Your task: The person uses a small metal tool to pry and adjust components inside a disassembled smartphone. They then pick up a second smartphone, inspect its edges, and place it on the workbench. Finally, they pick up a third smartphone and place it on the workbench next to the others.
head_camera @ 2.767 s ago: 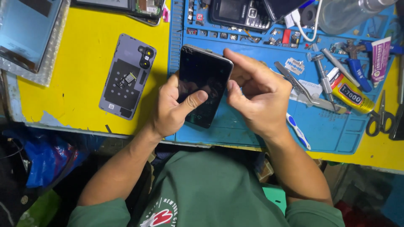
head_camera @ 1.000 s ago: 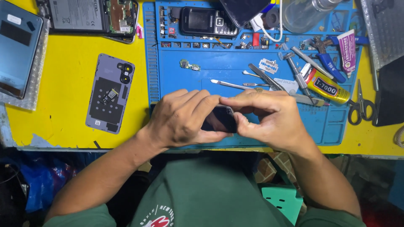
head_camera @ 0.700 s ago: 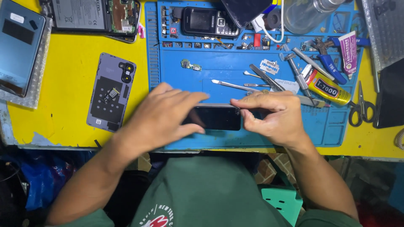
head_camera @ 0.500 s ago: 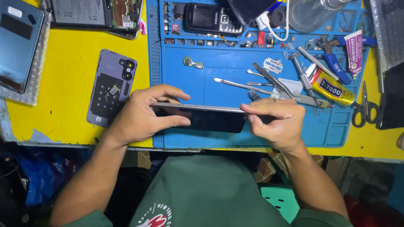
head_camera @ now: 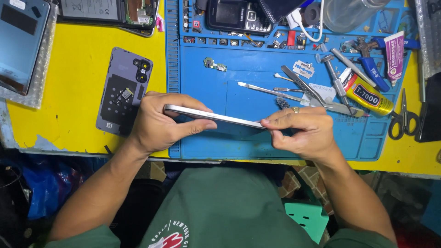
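I hold a slim smartphone (head_camera: 216, 117) edge-on above the blue work mat (head_camera: 239, 142), so only its silver side rail shows. My left hand (head_camera: 158, 121) grips its left end, thumb underneath and fingers over the top. At the right end, my right hand (head_camera: 301, 131) pinches the phone between thumb and fingers; a ring is on one finger. A purple phone back cover (head_camera: 124, 89) lies inside-up on the yellow table just left of my left hand.
Tweezers (head_camera: 303, 87), a metal spudger (head_camera: 264, 90), a yellow glue tube (head_camera: 365, 94), a small circuit part (head_camera: 215, 65), an old keypad phone (head_camera: 234, 16), scissors (head_camera: 403, 117) and an opened phone (head_camera: 110, 11) lie beyond my hands. A blue panel (head_camera: 20, 43) rests far left.
The phone went from screen-up in my hands to lying flat and edge-on. My hands slid apart to its two ends, and the view shifted closer.
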